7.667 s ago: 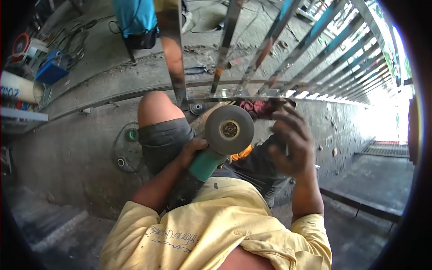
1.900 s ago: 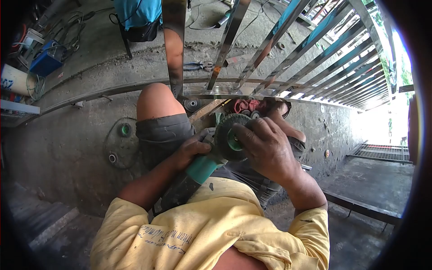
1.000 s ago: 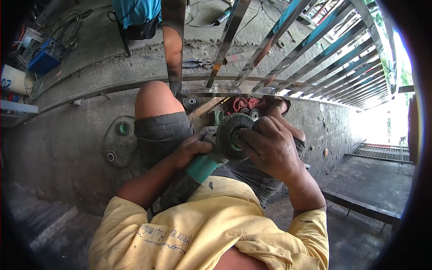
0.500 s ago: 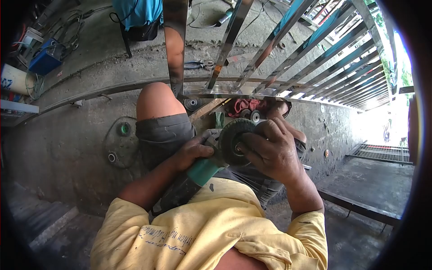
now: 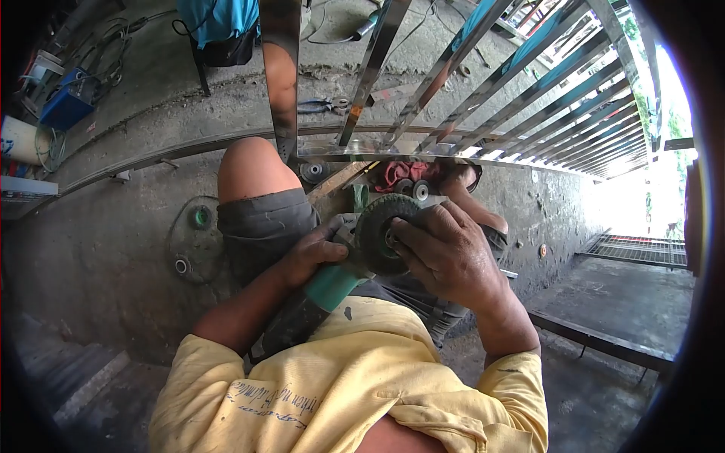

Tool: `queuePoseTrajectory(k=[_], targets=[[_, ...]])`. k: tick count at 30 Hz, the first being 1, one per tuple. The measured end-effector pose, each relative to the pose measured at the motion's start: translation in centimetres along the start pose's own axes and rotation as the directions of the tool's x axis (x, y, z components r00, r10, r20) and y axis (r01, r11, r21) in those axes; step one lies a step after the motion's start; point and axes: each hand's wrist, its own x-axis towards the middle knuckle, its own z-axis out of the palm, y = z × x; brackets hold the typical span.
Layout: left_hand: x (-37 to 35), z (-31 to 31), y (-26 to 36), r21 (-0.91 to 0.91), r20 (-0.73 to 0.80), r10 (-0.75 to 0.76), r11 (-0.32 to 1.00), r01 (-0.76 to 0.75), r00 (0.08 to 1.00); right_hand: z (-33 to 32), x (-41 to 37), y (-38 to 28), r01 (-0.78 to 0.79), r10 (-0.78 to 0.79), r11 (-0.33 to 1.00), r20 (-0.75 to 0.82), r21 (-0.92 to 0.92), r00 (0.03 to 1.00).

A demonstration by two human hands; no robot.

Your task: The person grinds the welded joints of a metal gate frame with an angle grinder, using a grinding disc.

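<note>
A green and black angle grinder (image 5: 332,287) lies across my lap, its head pointing up and away from me. My left hand (image 5: 321,245) is wrapped round the grinder near its head, thumb on top. A dark round disc (image 5: 377,235) sits at the grinder's head. My right hand (image 5: 445,249) grips at the disc's centre, with fingertips pressed at the hub. What the fingertips pinch there is too small to tell. Beyond the disc, a red cloth (image 5: 400,174) and a small round wheel (image 5: 421,191) lie on the ground.
A shiny metal grille (image 5: 483,155) stands just past my knees. Pliers (image 5: 325,104) lie behind its bars. Round discs (image 5: 200,217) and a ring (image 5: 182,265) are on the ground at left. A blue box (image 5: 68,98) and cables stand at the far left.
The whole view has shifted slightly, with the surroundings appearing further left. My right hand's fingers have moved a little at the disc's hub. Both hands keep their hold.
</note>
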Motion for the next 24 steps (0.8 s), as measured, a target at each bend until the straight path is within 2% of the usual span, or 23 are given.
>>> queuePoseTrajectory(k=[3,9,15,18,24], targets=[[0.0,0.4,0.2,0.003,0.002,-0.006,1.0,0.006,1.0,-1.2,-0.1,0.5,0.027,-0.023,0.998,0.076,-0.048,0.997],[-0.3,0.7,0.6,0.019,-0.001,0.011,1.0,-0.011,1.0,0.1,0.5,-0.2,0.055,-0.057,0.998,-0.083,-0.032,0.995],[-0.2,0.6,0.6,0.026,-0.006,0.006,1.0,-0.006,1.0,0.2,-0.1,0.5,0.058,-0.06,0.995,-0.03,-0.078,0.998],[-0.2,0.6,0.6,0.026,-0.005,0.005,1.0,-0.004,1.0,0.2,0.1,-0.1,0.025,-0.03,0.998,-0.105,-0.049,0.994],[-0.1,0.6,0.4,0.018,-0.001,0.014,1.0,-0.014,1.0,-0.2,0.1,-0.2,-0.021,0.021,1.0,-0.023,-0.004,1.0]])
